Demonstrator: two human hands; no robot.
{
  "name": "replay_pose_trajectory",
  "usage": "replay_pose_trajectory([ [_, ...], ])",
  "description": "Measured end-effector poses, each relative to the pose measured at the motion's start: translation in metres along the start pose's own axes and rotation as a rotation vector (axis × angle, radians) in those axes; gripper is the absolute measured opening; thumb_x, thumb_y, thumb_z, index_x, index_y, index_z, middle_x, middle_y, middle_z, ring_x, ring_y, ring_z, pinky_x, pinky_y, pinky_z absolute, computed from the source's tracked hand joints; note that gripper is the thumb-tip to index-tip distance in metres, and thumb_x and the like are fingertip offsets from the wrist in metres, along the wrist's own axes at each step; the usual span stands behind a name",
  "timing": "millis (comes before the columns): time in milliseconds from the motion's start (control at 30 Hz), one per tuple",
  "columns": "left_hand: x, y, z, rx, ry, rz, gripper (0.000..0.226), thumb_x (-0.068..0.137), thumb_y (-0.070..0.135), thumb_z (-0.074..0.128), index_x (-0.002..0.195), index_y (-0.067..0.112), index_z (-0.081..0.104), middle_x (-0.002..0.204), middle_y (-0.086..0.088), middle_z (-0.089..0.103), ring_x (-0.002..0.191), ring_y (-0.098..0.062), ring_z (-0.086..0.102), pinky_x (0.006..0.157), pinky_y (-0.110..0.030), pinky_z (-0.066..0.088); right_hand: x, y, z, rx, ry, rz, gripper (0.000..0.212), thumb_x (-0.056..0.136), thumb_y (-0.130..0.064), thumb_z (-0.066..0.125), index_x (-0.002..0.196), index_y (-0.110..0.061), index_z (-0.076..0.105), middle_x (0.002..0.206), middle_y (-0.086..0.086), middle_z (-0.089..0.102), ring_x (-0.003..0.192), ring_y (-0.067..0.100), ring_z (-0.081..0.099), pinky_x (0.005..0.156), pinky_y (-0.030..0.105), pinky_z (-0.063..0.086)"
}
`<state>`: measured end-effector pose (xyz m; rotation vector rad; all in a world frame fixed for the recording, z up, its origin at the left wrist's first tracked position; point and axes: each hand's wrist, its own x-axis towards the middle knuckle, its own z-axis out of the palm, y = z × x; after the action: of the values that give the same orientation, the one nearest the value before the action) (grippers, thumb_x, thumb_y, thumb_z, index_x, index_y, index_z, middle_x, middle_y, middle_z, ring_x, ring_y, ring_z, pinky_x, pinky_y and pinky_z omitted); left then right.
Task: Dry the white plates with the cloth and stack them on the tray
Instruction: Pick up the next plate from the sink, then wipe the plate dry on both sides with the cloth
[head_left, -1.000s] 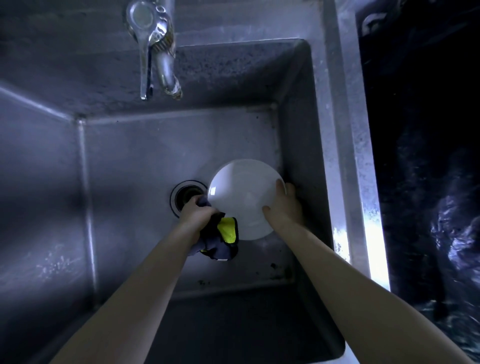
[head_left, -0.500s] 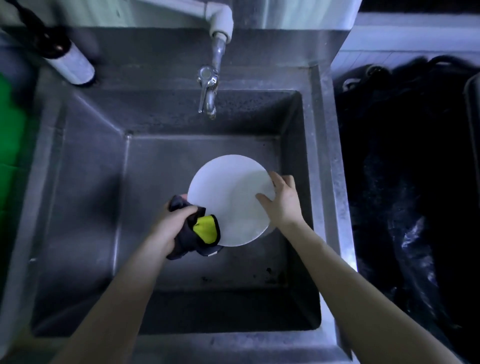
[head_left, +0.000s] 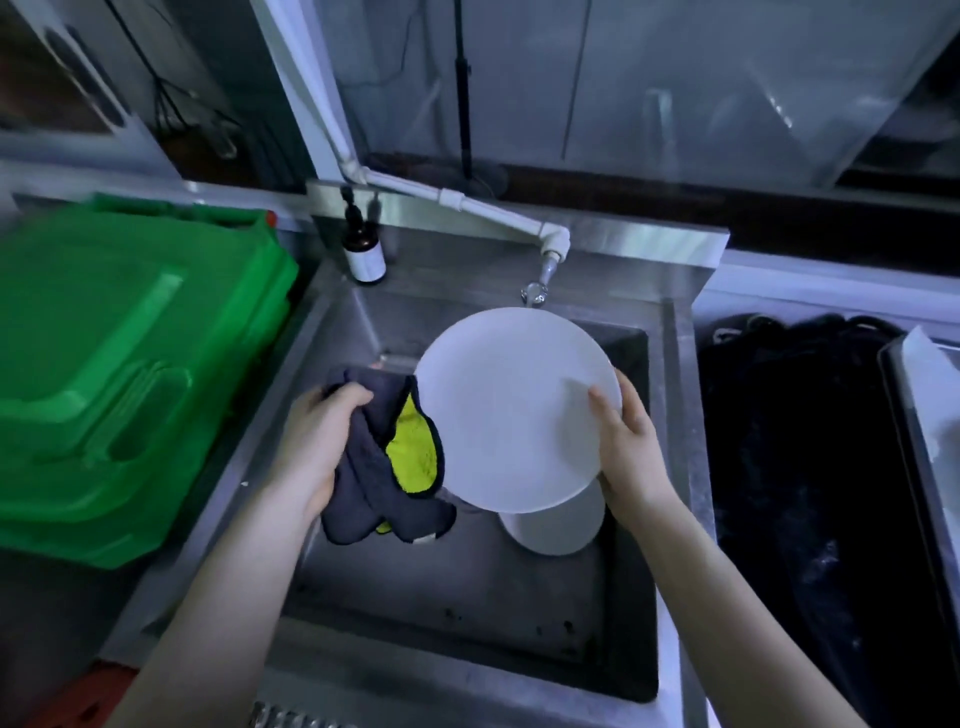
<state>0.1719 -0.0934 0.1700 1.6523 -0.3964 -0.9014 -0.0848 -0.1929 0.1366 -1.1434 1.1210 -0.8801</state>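
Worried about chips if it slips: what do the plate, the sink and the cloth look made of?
Plate: smooth, evenly white, faint sheen; likely glazed ceramic, though melamine can't be ruled out. Sink: brushed stainless steel, grey with dull streaky reflections. Cloth: soft, fuzzy, probably microfibre; grey outside, yellow pile inside.

Bare hands and forearms, seen above the sink (head_left: 680, 415).

The left hand (head_left: 317, 447) and the right hand (head_left: 628, 447) are shown uncovered. The left forearm (head_left: 223, 582) and the right forearm (head_left: 727, 597) are likewise seen bare, from the wrists over the sink basin back past the sink's near rim, as far as they can be followed. Both forearms are smooth and slim at the wrist, and are rendered broader towards the sink's near rim by the wide lens. The fingers are slender. The nails are too dimly lit over the sink to be made out.
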Motion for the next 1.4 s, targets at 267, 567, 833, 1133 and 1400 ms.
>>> replay_pose_trajectory([
  [267,-0.013,0.071,-0.012,-0.126,0.097,0.705,0.045,0.073,0.012,0.052,0.11,0.034,0.067,0.112,0.021,0.069,0.106,0.001,0.06,0.091,-0.017,0.041,-0.026,-0.032,0.049,0.034,0.183,0.038,0.032,0.1,-0.031,0.055,0.076,-0.033,0.076,0.073,-0.015,0.073,0.069,0.007,0.065,0.061,0.023,0.053],
  [567,-0.013,0.04,-0.02,1.232,-0.715,1.097,0.072,0.087,0.042,0.04,0.155,0.03,0.02,0.161,0.021,0.003,0.15,-0.005,-0.003,0.121,-0.04,0.015,-0.039,-0.064,0.114,0.195,0.24,-0.018,0.023,0.101,-0.028,0.057,0.092,-0.019,0.077,0.101,0.015,0.076,0.103,0.039,0.069,0.093,0.054,0.055],
  [833,-0.006,0.044,-0.046,1.174,-0.959,1.301,0.055,0.101,0.044,0.022,0.155,0.033,0.02,0.162,0.021,0.008,0.15,-0.001,-0.002,0.117,-0.024,0.003,-0.037,-0.059,0.15,0.206,0.349,0.057,0.04,0.097,-0.052,0.054,0.082,-0.025,0.08,0.091,0.004,0.079,0.084,0.015,0.074,0.079,0.034,0.059],
  [1133,0.066,0.083,-0.035,1.331,-0.676,1.187,0.059,0.105,0.033,0.033,0.156,0.024,0.006,0.162,0.01,-0.006,0.151,-0.012,-0.007,0.121,-0.033,0.007,-0.035,-0.075,0.156,0.187,0.463,0.009,0.053,0.096,-0.048,0.055,0.062,-0.008,0.05,0.058,0.006,0.054,0.052,0.017,0.051,0.048,0.023,0.04],
  [1400,-0.007,0.045,-0.034,1.222,-0.76,1.336,0.057,0.101,0.039,0.028,0.157,0.028,0.019,0.163,0.015,0.009,0.151,-0.01,0.004,0.122,-0.039,0.013,-0.018,-0.094,0.129,0.182,0.502,-0.004,0.05,0.093,-0.057,0.052,0.063,-0.019,0.066,0.066,0.003,0.066,0.067,0.022,0.063,0.065,0.037,0.051],
])
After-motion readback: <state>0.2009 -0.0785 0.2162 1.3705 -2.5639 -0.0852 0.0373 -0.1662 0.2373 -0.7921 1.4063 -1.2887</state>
